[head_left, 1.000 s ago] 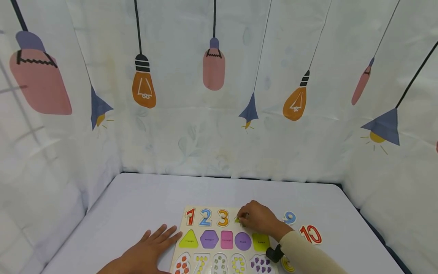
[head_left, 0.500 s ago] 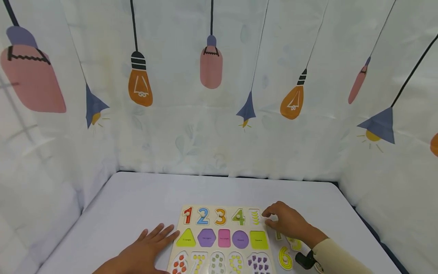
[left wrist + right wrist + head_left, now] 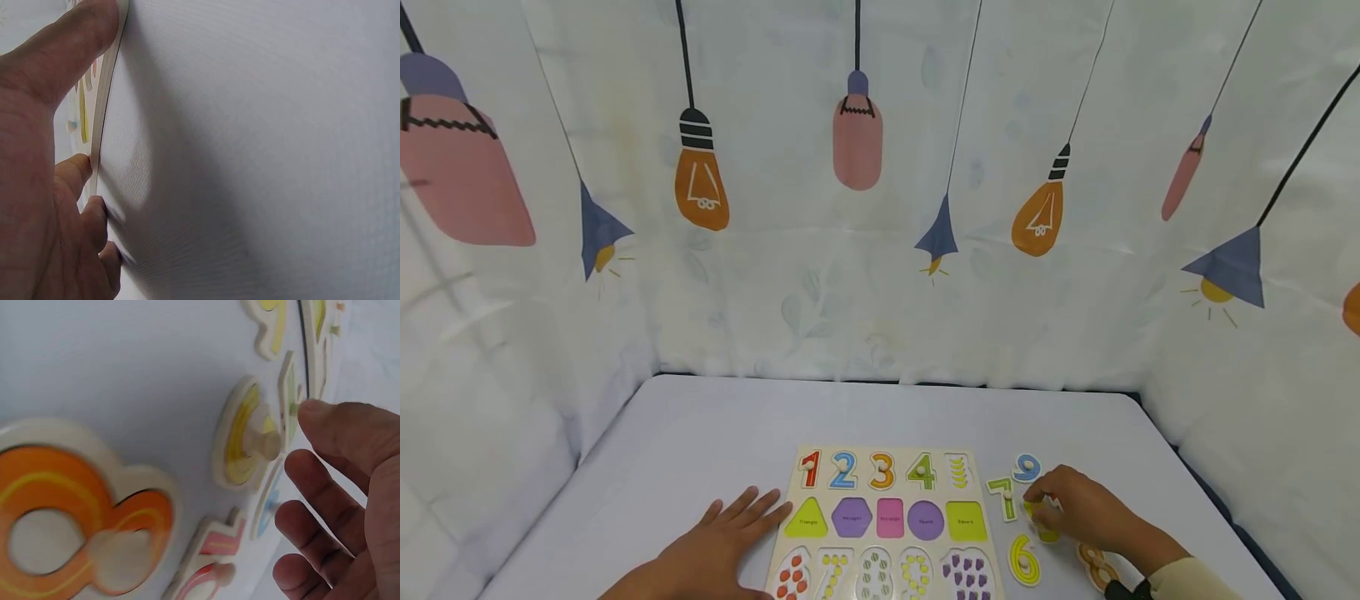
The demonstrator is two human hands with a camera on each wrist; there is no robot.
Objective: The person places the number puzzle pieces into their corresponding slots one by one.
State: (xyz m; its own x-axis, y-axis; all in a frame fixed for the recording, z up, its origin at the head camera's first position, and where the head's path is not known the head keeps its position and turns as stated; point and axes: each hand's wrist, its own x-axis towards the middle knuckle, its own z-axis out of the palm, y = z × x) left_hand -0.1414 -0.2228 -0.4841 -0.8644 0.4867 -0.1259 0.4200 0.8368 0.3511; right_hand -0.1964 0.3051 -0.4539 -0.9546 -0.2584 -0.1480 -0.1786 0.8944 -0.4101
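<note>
A wooden number puzzle board [image 3: 863, 473] lies on the white table. My left hand [image 3: 718, 537] has its fingers spread at the board's left side; in the left wrist view its thumb and fingertips touch the board's edge [image 3: 105, 94]. To the right of the board, my right hand [image 3: 1090, 517] reaches over a yellow number piece [image 3: 1047, 533], partly hidden by it in the head view. In the right wrist view, the thumb and fingers are apart and stand beside this yellow piece [image 3: 237, 440] and its knob, without gripping it. The green 4 [image 3: 921, 472] sits in the top row.
Loose pieces lie right of the board: a green 7 [image 3: 1002, 498], a blue 9 [image 3: 1027, 468], a yellow 6 [image 3: 1024, 561] and an orange 8 [image 3: 1096, 567]. A red piece [image 3: 215, 553] shows in the right wrist view. A printed curtain [image 3: 760, 317] hangs behind the table.
My right hand has let go of the green 4, now in the board's top row, and has moved right to the loose pieces. The left hand keeps its place at the board.
</note>
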